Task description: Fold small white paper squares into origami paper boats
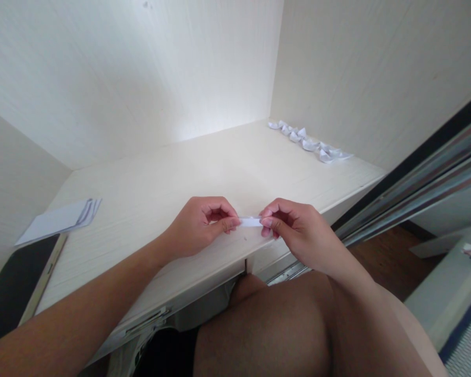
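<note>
A small folded piece of white paper (250, 222) is stretched level between my two hands, just above the front edge of the pale desk (172, 183). My left hand (206, 225) pinches its left end between thumb and fingers. At the right end, my right hand (294, 228) has the same kind of pinch. Only the middle of the paper shows; both ends are covered by fingertips.
Several folded paper boats (310, 144) stand in a row along the right wall. A stack of white paper sheets (58, 220) lies at the left, beside a dark flat tablet-like object (19, 283). Metal door rails (416, 178) run along the right side.
</note>
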